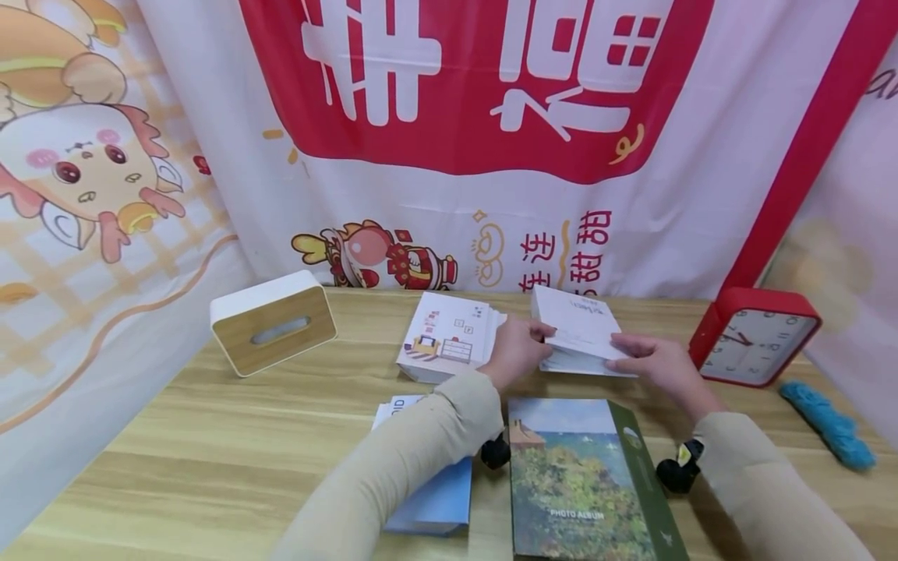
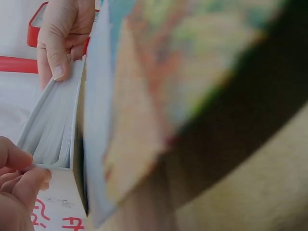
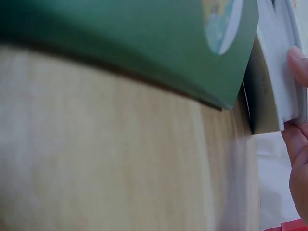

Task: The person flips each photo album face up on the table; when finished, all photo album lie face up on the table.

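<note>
A thick white photo album (image 1: 578,319) lies at the back of the table, its top cover slightly raised from the pages. My left hand (image 1: 521,352) pinches that cover at the left edge, thumb and fingertips at the corner in the left wrist view. My right hand (image 1: 659,365) grips the album's right side, thumb on top and fingers below, as the right wrist view shows. Pale page edges (image 2: 57,115) fan between the covers. Nearer me lies a photo album (image 1: 571,483) with a painted garden cover and green spine, below both hands.
Left of the hands lies another white album (image 1: 445,335) with a cartoon room cover. A blue book (image 1: 435,499) is partly hidden under my left sleeve. A tissue box (image 1: 273,323) stands at left, a red clock (image 1: 758,335) and blue yarn (image 1: 828,425) at right. A printed curtain (image 1: 449,187) hangs behind.
</note>
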`<move>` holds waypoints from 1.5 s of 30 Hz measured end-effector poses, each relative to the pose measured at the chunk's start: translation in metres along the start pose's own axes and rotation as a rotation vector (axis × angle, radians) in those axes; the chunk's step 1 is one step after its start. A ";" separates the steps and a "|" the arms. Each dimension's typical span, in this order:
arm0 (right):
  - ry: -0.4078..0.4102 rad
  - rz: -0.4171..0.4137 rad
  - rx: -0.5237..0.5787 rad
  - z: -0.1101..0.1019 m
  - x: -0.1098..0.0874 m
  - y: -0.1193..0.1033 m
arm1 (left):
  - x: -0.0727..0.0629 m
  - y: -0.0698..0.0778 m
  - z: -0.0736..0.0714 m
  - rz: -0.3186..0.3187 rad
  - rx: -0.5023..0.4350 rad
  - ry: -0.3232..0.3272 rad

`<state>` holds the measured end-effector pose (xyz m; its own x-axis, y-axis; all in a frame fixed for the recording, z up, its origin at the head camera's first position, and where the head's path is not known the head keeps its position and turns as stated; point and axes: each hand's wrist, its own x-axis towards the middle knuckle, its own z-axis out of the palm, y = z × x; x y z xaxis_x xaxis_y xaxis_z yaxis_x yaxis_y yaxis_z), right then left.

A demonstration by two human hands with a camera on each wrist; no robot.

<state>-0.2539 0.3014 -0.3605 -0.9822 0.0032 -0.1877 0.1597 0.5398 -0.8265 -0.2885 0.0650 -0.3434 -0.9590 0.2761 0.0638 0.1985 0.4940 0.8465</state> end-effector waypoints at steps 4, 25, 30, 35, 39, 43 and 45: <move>-0.026 0.009 0.023 0.000 0.003 0.005 | -0.002 -0.005 0.004 -0.023 0.005 -0.010; -0.036 0.009 0.049 0.005 0.001 0.017 | -0.009 -0.011 0.018 -0.071 -0.002 0.000; -0.071 0.043 0.042 0.002 0.000 0.012 | -0.008 -0.008 0.013 0.008 0.109 -0.070; -0.136 -0.018 -0.116 -0.003 -0.003 0.000 | -0.007 0.004 -0.002 0.023 0.184 -0.194; -0.162 -0.054 -0.248 -0.006 -0.008 -0.018 | -0.008 0.018 -0.015 0.042 0.238 -0.205; -0.165 -0.073 -0.271 -0.006 -0.016 -0.039 | -0.012 0.033 -0.026 0.108 0.248 -0.191; -0.154 -0.080 -0.246 -0.006 -0.022 -0.049 | -0.016 0.040 -0.033 0.134 0.220 -0.205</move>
<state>-0.2403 0.2797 -0.3128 -0.9613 -0.1649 -0.2209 0.0353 0.7211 -0.6920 -0.2720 0.0534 -0.2933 -0.8652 0.4998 0.0401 0.3803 0.6021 0.7020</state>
